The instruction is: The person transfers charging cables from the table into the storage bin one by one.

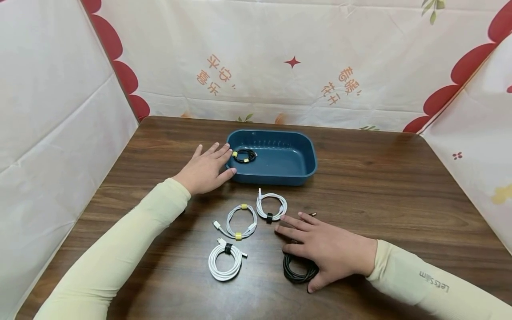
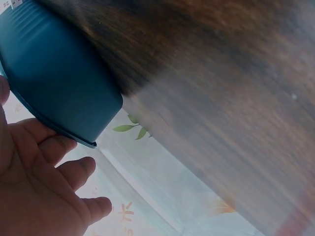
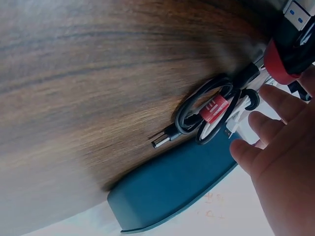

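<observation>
My left hand (image 1: pixel 206 171) lies with spread fingers at the left rim of a blue plastic bin (image 1: pixel 274 179); fingertips meet or nearly meet that rim in the left wrist view. Inside the bin sits a coiled black cable (image 1: pixel 246 160) with yellow ties. Over the dark cables at the right, my right hand (image 1: pixel 332 246) is spread, fingers extended, gripping nothing. Partly beneath it is a thick black coiled cable (image 1: pixel 294 276). The right wrist view shows a thinner black cable (image 3: pixel 184 118) with a red strap and barrel plug, mostly hidden by the hand in the head view.
Left of the right hand lie three coiled white cables: one with a black tie (image 1: pixel 216 272), one with yellow ties (image 1: pixel 230 222), and one nearer the bin (image 1: pixel 276 195). A wooden table (image 1: pixel 372 178) carries everything. Patterned cloth (image 1: pixel 256 44) hangs behind it and at both sides.
</observation>
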